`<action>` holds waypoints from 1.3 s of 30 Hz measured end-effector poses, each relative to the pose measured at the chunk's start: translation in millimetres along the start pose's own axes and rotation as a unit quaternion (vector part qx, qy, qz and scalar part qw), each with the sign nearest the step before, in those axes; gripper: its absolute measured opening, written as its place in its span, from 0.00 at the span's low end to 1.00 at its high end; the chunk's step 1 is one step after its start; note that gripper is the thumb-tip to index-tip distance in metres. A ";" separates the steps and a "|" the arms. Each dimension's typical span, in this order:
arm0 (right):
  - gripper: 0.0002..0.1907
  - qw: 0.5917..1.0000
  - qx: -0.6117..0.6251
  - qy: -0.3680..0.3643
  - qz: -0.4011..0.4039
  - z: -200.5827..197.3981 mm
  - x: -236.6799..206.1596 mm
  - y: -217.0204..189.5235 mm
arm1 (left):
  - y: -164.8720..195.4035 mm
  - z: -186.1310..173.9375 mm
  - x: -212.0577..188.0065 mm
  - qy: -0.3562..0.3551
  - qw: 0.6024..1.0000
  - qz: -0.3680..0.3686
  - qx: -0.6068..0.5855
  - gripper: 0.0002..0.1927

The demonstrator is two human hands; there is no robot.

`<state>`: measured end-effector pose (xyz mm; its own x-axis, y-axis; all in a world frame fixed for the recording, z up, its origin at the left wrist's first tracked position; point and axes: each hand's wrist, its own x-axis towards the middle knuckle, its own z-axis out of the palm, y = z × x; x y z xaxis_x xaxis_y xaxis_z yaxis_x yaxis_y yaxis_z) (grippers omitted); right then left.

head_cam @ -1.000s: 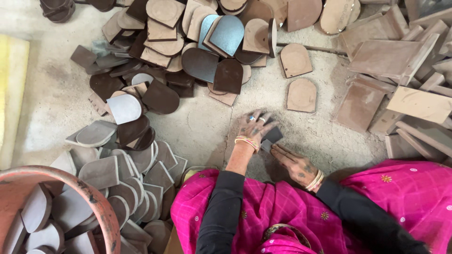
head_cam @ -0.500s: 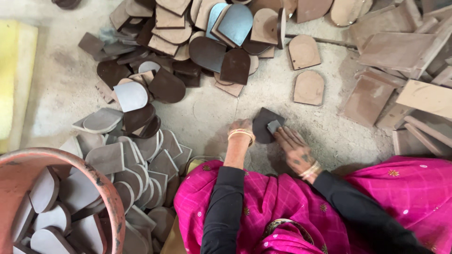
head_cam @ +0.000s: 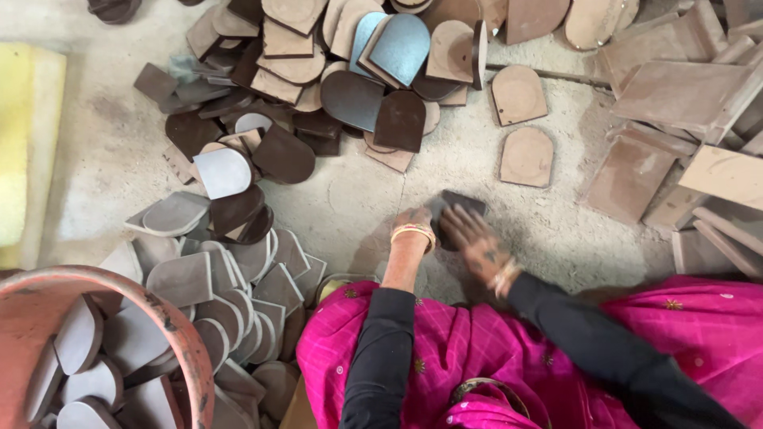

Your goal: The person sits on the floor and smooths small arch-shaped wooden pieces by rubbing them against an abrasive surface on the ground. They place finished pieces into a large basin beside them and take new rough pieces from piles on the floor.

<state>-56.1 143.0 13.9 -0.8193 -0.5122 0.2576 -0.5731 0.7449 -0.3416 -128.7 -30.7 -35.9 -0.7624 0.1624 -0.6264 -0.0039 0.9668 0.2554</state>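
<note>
A dark arch-shaped piece (head_cam: 455, 208) is held low over the bare floor (head_cam: 358, 199), just ahead of the pink-clad lap (head_cam: 445, 349). It is gripped between both hands: the left hand (head_cam: 413, 226) is closed on its near-left edge, while the right hand (head_cam: 477, 242) is laid over its right side with fingers spread and partly blurred, so how firmly it grips cannot be told. The piece lies directly between the two hands, equally near to each. Its long axis cannot be read. The pile of similar pieces (head_cam: 334, 87) lies well apart, straight ahead.
</note>
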 end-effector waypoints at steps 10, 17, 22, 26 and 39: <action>0.33 0.999 -0.041 0.009 -0.008 12.6 2.9 5.5 | 3.9 -7.9 1.0 -0.028 0.998 -0.003 0.051 0.23; 0.35 0.985 -0.164 -0.021 0.051 -4.0 -13.8 16.4 | 9.0 -15.5 -7.2 -0.018 1.000 -0.013 0.015 0.27; 0.39 0.992 -0.057 0.018 0.115 2.9 -14.6 6.6 | 9.5 -7.5 8.0 -0.032 0.999 0.009 0.041 0.27; 0.36 0.995 0.009 0.062 0.075 15.2 10.1 5.5 | 9.1 -8.2 0.7 0.019 0.999 0.010 0.026 0.27; 0.39 0.997 0.008 0.018 0.075 15.2 6.5 13.2 | 18.6 -23.3 -16.4 -0.029 0.996 0.021 0.076 0.33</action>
<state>-69.3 143.0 -2.6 -0.8945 -0.3803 0.2351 -0.4453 0.8046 -0.3928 -131.4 -20.0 -3.8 -0.7214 0.2093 -0.6602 0.1280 0.9771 0.1698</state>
